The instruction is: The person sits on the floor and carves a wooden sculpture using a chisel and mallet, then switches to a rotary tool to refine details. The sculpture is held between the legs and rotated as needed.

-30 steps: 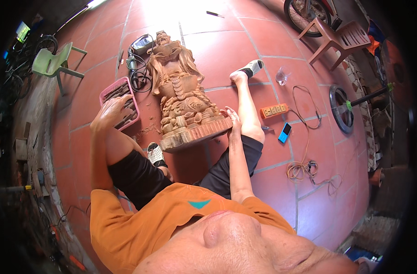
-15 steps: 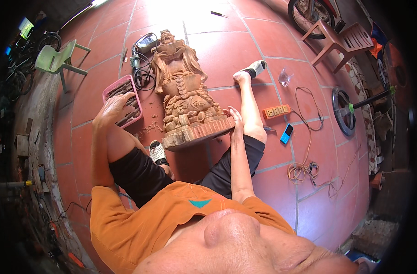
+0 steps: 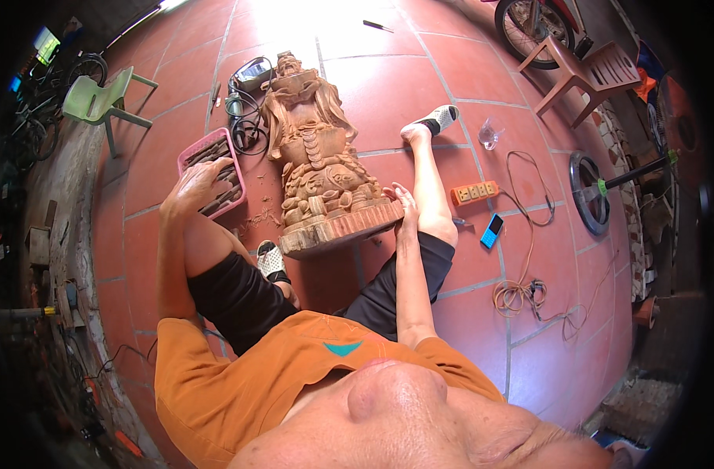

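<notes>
A carved wooden statue [image 3: 316,148] with a thick, rough-edged base [image 3: 337,229] lies on the floor in front of me, its top pointing away. My right hand [image 3: 406,205] rests against the right side of the base, fingers apart and holding nothing. To the left of the statue is a pink plastic basket [image 3: 240,187] full of slim brown pieces [image 3: 208,153] that look like carving tools. Over the basket reaches my left hand [image 3: 201,186], fingers stretched across its contents. Whether its fingertips touch any piece is hard to make out.
Wood shavings [image 3: 265,217] lie beside the basket. Black cable coils [image 3: 249,129] sit left of the statue. At right are an orange power strip [image 3: 474,193], a blue phone [image 3: 491,231], a clear cup [image 3: 490,134] and loose cord [image 3: 521,291]. Green [image 3: 95,100] and pinkish-brown [image 3: 587,74] chairs stand farther out.
</notes>
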### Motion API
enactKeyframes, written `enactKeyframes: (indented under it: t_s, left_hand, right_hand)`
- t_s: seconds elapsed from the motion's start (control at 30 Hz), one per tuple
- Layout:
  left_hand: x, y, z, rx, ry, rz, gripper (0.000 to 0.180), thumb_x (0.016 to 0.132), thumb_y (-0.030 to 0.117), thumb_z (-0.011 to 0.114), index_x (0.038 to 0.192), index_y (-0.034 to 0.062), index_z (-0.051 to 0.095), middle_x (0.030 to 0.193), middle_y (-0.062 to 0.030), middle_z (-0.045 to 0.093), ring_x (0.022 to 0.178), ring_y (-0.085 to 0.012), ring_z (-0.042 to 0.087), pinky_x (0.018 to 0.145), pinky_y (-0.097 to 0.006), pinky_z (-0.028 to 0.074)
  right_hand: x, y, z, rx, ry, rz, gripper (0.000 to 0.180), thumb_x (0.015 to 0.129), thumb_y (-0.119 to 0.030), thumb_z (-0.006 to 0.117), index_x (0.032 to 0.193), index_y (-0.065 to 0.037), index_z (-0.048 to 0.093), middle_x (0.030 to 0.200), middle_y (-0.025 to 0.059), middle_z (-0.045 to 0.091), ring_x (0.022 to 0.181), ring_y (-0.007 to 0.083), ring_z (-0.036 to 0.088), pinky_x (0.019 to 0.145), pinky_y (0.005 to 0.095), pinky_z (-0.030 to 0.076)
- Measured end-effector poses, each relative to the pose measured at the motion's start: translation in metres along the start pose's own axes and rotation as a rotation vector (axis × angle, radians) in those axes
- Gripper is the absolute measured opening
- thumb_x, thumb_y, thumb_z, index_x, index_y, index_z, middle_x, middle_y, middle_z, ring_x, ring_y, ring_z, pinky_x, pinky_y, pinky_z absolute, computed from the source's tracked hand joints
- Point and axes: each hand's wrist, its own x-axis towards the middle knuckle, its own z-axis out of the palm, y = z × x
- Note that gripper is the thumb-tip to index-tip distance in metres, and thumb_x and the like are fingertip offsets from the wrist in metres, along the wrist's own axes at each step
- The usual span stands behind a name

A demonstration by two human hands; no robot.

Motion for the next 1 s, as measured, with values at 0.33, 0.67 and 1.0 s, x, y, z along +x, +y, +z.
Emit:
enactKeyframes:
  t_s: [0.33,0.67,1.0]
  left_hand:
    - [0.000,-0.009,0.005,0.030,0.004,0.000,0.052,0.082,0.010,0.072,0.131,0.0076,0.055,0.096,-0.0196,0.066,0.099,-0.0379,0.062,0.086,-0.048,0.047]
    - [-0.001,-0.006,0.003,0.031,0.014,0.004,0.052,0.083,0.010,0.071,0.131,0.0061,0.055,0.097,-0.0197,0.067,0.099,-0.0383,0.062,0.086,-0.047,0.048]
    - [-0.002,-0.007,0.004,0.011,0.007,-0.032,0.050,0.084,0.011,0.071,0.132,0.0077,0.055,0.099,-0.0192,0.067,0.102,-0.0375,0.062,0.089,-0.047,0.047]
  right_hand:
    - [-0.004,-0.004,0.007,-0.008,0.024,0.020,0.030,0.101,-0.015,0.057,0.127,-0.001,0.057,0.107,0.0162,0.070,0.095,0.0241,0.067,0.084,0.0351,0.056]
    - [-0.003,-0.002,0.004,-0.009,0.002,-0.005,0.030,0.100,-0.016,0.058,0.126,-0.001,0.058,0.106,0.0150,0.070,0.095,0.0232,0.067,0.084,0.0343,0.056]
    - [-0.004,-0.003,0.006,-0.006,0.009,0.007,0.030,0.100,-0.017,0.059,0.125,-0.001,0.058,0.106,0.0153,0.070,0.095,0.0233,0.067,0.084,0.0344,0.056]
